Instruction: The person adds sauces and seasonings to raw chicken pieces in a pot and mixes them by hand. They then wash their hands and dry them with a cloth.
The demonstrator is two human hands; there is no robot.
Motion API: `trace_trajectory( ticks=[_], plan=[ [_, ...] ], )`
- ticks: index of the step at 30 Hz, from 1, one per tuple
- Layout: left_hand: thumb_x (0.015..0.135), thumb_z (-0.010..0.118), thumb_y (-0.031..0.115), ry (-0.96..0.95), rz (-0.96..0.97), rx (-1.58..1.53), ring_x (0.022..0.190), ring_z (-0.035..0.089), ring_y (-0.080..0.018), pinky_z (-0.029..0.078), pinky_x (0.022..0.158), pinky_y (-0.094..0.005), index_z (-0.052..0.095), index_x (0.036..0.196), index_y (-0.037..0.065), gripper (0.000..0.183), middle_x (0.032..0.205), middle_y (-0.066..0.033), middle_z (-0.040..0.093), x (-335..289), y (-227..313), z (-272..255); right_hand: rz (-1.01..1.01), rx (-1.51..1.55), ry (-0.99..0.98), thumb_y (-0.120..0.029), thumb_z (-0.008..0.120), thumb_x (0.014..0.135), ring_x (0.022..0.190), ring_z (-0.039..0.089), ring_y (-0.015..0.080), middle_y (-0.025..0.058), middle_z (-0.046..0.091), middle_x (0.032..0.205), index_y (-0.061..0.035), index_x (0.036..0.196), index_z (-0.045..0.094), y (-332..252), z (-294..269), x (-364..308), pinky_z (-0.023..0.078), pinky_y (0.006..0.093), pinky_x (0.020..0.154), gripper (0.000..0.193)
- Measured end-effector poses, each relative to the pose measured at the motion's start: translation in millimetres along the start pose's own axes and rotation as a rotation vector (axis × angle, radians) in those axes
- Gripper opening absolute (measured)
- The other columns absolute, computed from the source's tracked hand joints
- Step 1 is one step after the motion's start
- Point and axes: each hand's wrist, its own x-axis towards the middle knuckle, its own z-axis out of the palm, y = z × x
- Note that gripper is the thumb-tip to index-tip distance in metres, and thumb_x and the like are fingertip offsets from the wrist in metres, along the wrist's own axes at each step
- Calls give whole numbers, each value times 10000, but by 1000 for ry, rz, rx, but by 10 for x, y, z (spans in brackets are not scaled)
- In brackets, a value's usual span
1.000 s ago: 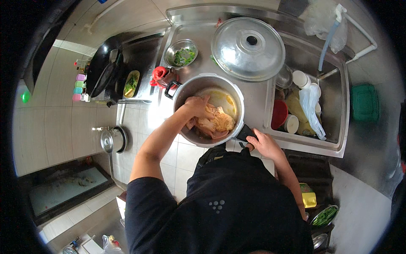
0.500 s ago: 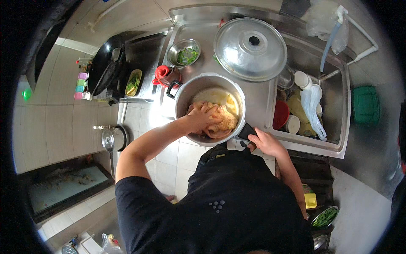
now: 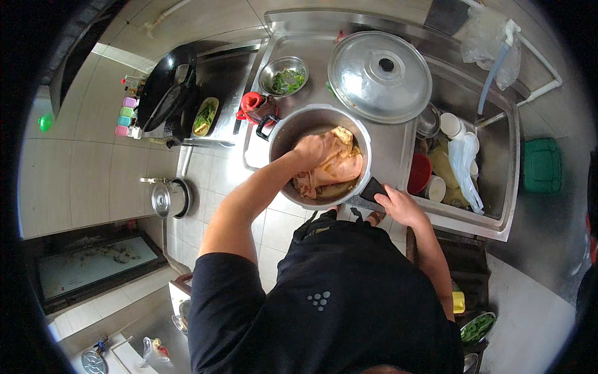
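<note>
A deep metal pot (image 3: 366,148) with a black loop handle (image 3: 266,126) on one side and a long black handle (image 3: 372,191) on the other stands at the counter's front edge. Inside lies a big skin-on piece of raw meat (image 3: 341,169), yellowish and pink, apparently a whole chicken. My left hand (image 3: 311,153) reaches into the pot and grips the chicken; its fingertips are hidden against the meat. Around the end of the long handle my right hand (image 3: 400,207) is closed, thumb on top.
A big domed lid (image 3: 367,87) lies behind the pot, beside a steel bowl (image 3: 299,65) of greens and a red-and-dark jug (image 3: 258,109). At right, the sink (image 3: 501,215) holds tubs and a plastic bag (image 3: 461,162). A black wok (image 3: 163,93) stands far left.
The chicken has been turned over in the pot, its smoother pink side now showing. My left hand has shifted on it, while my right hand stays on the handle. The view has shifted slightly.
</note>
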Motion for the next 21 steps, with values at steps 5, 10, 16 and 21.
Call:
trace_trajectory(
  ticks=[5, 10, 16, 21],
  plan=[
    [934, 485, 184, 300, 81, -620, 905, 659, -369, 532, 778, -386, 591, 1190, 104, 289, 962, -262, 663, 142, -238, -7, 8, 19, 5, -500, 472, 959, 911, 603, 473, 293, 628, 893, 42, 1045, 538, 63, 35, 8, 470, 485, 767, 553],
    [811, 642, 216, 97, -33, -57, 868, 672, -311, 557, 633, -374, 599, 1147, 118, 352, 1123, -241, 617, -232, -281, -341, 32, 27, 4, -511, 473, 958, 878, 603, 471, 288, 623, 852, 39, 1031, 537, 0, 26, -33, 470, 486, 756, 559],
    [760, 710, 435, -146, 197, 73, 1254, 364, -560, 459, 836, -662, 353, 1420, 109, 818, 1407, -345, 318, -627, 189, -371, 54, -19, 15, -531, 452, 963, 867, 616, 457, 280, 630, 866, 34, 1097, 532, -26, 38, -14, 469, 486, 758, 586],
    [792, 680, 358, -85, 106, 284, 1189, 464, -536, 477, 873, -595, 198, 1486, 185, 862, 1341, -327, 403, -594, 482, -309, -5, 6, -4, -541, 446, 962, 839, 628, 429, 254, 637, 839, 64, 1169, 512, -21, 53, -9, 474, 473, 746, 643]
  ],
)
